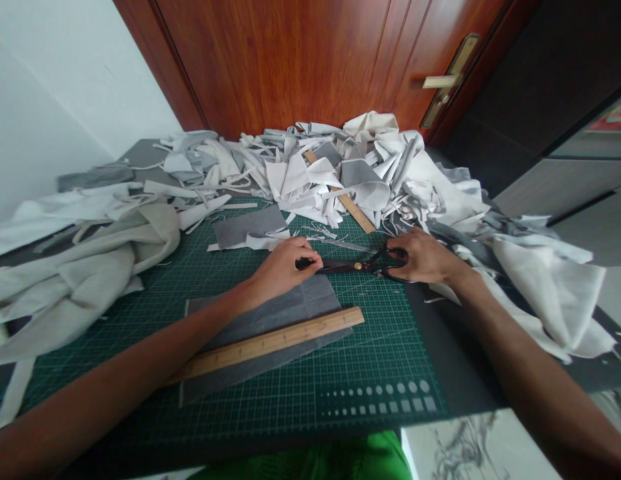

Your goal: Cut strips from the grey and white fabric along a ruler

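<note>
The right hand (423, 257) is closed on the handles of the black metal scissors (358, 266) with a copper-coloured pivot, fingers wrapped round the loops. The scissors lie level above the green gridded cutting mat (385, 340), near its right edge, their blades pointing left and looking closed or nearly so. At the blade ends, the left hand (289, 263) has its thumb and forefinger pinched together; whether they grip the blades or something small between them cannot be told.

Below the left hand, a flat grey cloth piece (270, 313) lies on the mat, away from its right edge. A light-brown wooden ruler (275, 340) slants across this cloth, its right end higher toward the mat's right edge and its left part under the left forearm. Beyond the left hand, toward the mat's far edge, lies a smaller dark-grey cloth rectangle (250, 227). White and grey fabric scraps (295, 177) heap along the dark table's (457, 360) far edge, with another wooden strip (355, 212) among them.
</note>
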A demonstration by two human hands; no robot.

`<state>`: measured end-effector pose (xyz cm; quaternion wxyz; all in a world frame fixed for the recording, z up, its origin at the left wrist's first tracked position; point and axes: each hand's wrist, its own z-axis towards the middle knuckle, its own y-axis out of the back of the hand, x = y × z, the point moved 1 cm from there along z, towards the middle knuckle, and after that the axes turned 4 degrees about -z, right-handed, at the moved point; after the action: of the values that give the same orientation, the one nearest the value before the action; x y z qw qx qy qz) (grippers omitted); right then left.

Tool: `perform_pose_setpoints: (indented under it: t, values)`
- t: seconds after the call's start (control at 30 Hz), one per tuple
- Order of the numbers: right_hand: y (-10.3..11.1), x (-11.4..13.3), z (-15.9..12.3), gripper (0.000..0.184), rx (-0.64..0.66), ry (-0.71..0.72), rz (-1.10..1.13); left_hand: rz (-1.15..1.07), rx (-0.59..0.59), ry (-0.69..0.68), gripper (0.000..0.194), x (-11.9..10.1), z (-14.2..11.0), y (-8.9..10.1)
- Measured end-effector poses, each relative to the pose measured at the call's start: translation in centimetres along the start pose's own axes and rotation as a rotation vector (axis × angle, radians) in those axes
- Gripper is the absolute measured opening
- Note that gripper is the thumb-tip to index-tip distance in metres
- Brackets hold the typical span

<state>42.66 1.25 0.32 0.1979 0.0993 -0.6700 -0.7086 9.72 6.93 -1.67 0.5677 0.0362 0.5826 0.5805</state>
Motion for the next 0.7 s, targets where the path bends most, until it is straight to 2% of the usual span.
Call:
perform_pose_setpoints:
  t: [0.33, 0.7]
  values:
    - [0.04, -0.67, -0.23, 0.034, 0.030, 0.031, 0.067, -0.041, 0.004, 0.029, 0.014, -0.34, 0.02, 0.24]
    - [-0.50, -0.10, 0.07, 0.030, 0.008, 0.036, 0.077, -0.094, -0.002, 0.006, 0.012, 0.03, -0.09, 0.20]
